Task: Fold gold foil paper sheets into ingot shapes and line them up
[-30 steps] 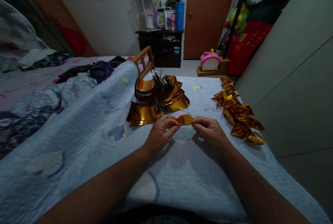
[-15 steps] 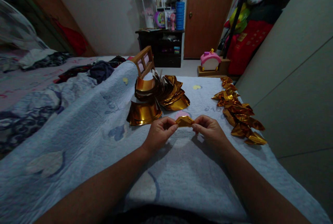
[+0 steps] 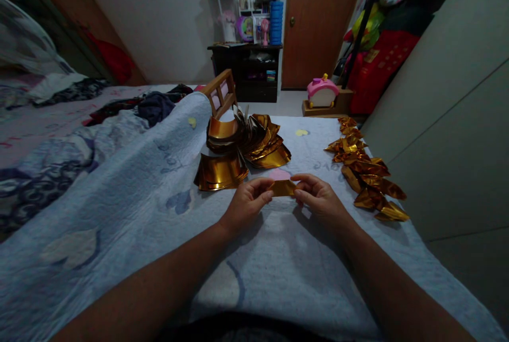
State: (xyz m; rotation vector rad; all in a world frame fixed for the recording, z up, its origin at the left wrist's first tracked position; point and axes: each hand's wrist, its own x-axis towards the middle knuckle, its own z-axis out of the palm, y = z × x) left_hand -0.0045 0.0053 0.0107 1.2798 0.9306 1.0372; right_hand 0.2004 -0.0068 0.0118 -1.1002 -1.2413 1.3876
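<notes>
A small folded piece of gold foil paper (image 3: 283,188) is stretched between my two hands, above the pale blue quilt (image 3: 278,257). My left hand (image 3: 248,199) pinches its left end, and my right hand (image 3: 316,193) pinches the right end between thumb and fingers. Just beyond my left hand lie fanned stacks of gold foil sheets (image 3: 222,171). To the right, a row of folded gold foil pieces (image 3: 369,180) runs along the quilt's right side.
A wooden frame (image 3: 220,93) stands behind the foil stacks. Rumpled clothes (image 3: 155,108) lie at the left. Past the quilt are a dark cabinet (image 3: 244,74), a pink toy (image 3: 322,91) and a brown door (image 3: 318,24). A pale panel rises at the right.
The folded foil piece between my hands has turned, and its raised peaked top now looks like a flat, smooth strip. My right index finger has lifted slightly. Both hands stay nearly in place.
</notes>
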